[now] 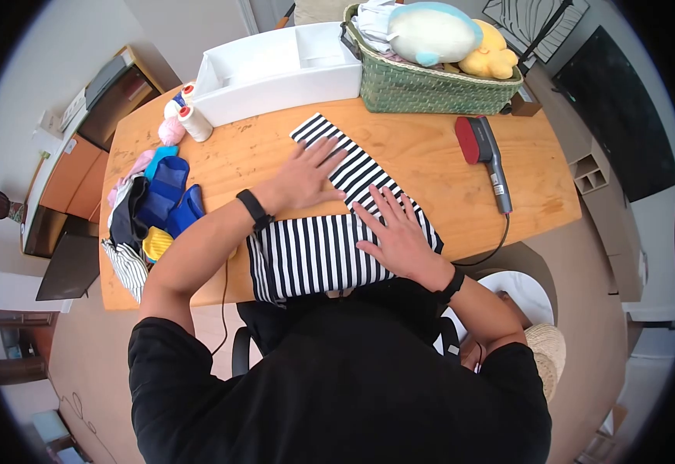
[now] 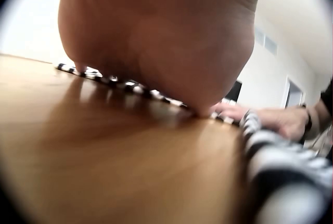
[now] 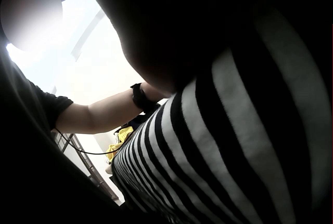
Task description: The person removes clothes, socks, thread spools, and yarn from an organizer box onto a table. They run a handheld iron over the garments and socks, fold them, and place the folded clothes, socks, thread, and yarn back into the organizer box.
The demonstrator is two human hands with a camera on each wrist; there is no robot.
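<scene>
A: Main item 1st. What & where?

B: B/w striped cloth, on wood table, person's side of white box. Lies in a bend: wide part farthest from box, near table's front edge; narrower part angled up twd box.

A: L hand?

B: L hand on narrower part, btwn box & wide part. Fingers spread wide, approx. straight. Rests on stripes, grips nothing. In L wrist view, heel of hand low over tabletop, right by cloth edge.

A: R hand?

B: R hand farther from box than L, to its right. Rests palm down where narrower part meets wide part. Fingers spread & extended, nothing pinched. In R wrist view, mostly dark, so can't tell fingers there.

A: Wrists?

B: Dark band on each, black short sleeves above.

A: Further out, L side?

B: White thread cone & pink ball just L of box. Clothes pile L of box too, but nearer person: blue, black, yellow, pink, plus thin-striped piece.

A: R side?

B: Green woven basket, right beside box. Holds blue-&-white plush, yellow plush, some pale fabric. Handheld appliance, red face & grey handle, on table R of box & nearer person, cord off handle end.

A: Box itself?

B: Open top, divider inside, at table's far side.
</scene>
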